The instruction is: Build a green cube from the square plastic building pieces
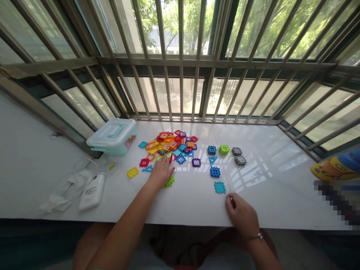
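My left hand [161,173] reaches over the near edge of a heap of colourful notched plastic building tiles [168,145]. Its fingers are stretched out and touch a light green tile [168,155]; the thumb stands apart. Partly under that wrist lies another green tile [169,182]. Near the table's front edge rests my right hand [242,213], its fingers curled in, with nothing visible in them. Just beyond it is a flat turquoise tile [219,187]. Farther up are a blue tile stack [215,172], a blue triangle [213,160] and a purple window tile [196,162].
Small stacks stand at the back: dark blue [212,150], green [224,149] and grey [240,161]. On the left are a lidded turquoise box [118,137], a white power bank [92,191] with cables, and a yellow tile [132,172]. Barred windows [180,62] edge the table [185,206].
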### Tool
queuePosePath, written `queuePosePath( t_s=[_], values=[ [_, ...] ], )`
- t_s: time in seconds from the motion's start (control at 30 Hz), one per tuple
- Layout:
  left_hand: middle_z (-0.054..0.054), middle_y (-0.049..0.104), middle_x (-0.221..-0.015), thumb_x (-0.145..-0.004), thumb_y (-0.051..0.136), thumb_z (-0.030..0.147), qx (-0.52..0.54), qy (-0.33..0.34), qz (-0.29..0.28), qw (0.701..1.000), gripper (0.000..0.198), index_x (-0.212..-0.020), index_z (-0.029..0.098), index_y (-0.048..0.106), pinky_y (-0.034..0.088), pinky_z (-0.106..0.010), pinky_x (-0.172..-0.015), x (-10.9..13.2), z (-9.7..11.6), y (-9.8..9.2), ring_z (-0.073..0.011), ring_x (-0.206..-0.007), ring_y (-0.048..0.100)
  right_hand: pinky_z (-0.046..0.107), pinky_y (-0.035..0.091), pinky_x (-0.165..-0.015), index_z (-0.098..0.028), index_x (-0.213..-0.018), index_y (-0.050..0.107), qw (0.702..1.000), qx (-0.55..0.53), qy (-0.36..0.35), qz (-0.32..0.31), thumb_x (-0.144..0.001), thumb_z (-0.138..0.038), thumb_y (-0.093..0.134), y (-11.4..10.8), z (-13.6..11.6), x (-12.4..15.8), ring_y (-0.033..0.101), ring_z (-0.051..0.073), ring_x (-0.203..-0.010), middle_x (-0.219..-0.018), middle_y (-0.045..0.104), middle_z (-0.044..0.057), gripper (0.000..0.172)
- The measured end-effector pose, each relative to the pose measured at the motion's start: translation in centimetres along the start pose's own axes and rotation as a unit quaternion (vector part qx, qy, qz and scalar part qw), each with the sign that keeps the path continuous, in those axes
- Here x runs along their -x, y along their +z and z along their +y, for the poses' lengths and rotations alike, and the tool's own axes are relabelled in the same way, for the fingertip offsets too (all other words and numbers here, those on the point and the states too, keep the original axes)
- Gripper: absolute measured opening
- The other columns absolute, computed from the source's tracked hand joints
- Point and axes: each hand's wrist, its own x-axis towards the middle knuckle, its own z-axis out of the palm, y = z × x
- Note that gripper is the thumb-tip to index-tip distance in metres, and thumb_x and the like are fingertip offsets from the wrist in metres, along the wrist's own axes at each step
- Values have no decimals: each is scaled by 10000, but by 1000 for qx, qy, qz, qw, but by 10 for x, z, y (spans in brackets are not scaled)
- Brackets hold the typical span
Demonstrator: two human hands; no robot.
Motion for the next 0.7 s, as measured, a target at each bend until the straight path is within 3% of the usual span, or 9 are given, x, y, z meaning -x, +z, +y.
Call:
queuePosePath(
  t_s=[0.13, 0.33, 0.5, 0.7],
  values=[
    [-206, 355, -1746, -1077, 461, 469, 3, -18, 7, 1000, 648, -1628, 129, 466, 263, -596, -1339, 19, 13, 3, -381, -1631, 324, 278, 354, -609, -254, -1018, 734, 1000, 2, 5, -2, -1043, -468, 511, 0, -1, 1, 668, 169, -664, -811, 747, 17, 310],
    [-216, 446, -1690, -1031, 546, 374, 16, -26, 52, 998, 564, -1554, 164, 556, 329, -667, -1291, 48, 32, 3, -419, -1577, 406, 274, 341, -601, -248, -1002, 744, 1000, -2, 3, 7, -1038, -471, 497, 0, -1, 1, 664, 172, -665, -814, 755, 31, 335],
    [-210, 553, -1593, -1033, 537, 362, 5, -55, 77, 995, 422, -1402, 188, 644, 352, -633, -1274, 59, 45, -4, -399, -1506, 484, 276, 336, -592, -248, -995, 746, 1000, 2, -3, 11, -1036, -469, 512, 1, 0, 1, 656, 167, -648, -798, 748, 26, 325],
    [-185, 649, -1419, -1059, 482, 352, -22, -102, 93, 990, 328, -1262, 207, 695, 452, -574, -1131, 70, 58, -11, -392, -1315, 567, 277, 345, -601, -242, -1026, 750, 1000, 2, -7, 15, -1044, -473, 504, 2, 2, 1, 663, 177, -654, -811, 761, 34, 338]
  ],
)
